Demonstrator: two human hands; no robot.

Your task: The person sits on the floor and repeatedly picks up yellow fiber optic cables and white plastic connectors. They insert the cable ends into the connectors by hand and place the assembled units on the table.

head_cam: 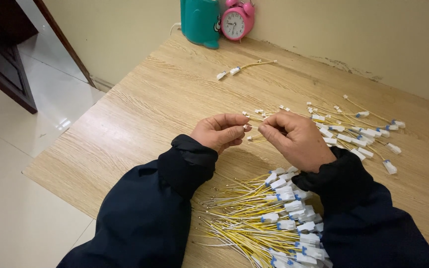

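Observation:
My left hand (220,131) and my right hand (295,137) meet above the middle of a wooden table (140,114). Between their fingertips they pinch a small white connector (249,127) with a thin yellow wire hanging from it. Both wear dark sleeves. Just below my wrists lies a big pile of yellow and white wires with white connectors (269,218). A looser scatter of wired connectors (358,134) lies to the right of my right hand.
One separate wire pair with white plugs (242,67) lies farther back. A teal container (200,21) and a pink alarm clock (237,20) stand against the wall. The table's left edge drops to a pale tiled floor (16,198).

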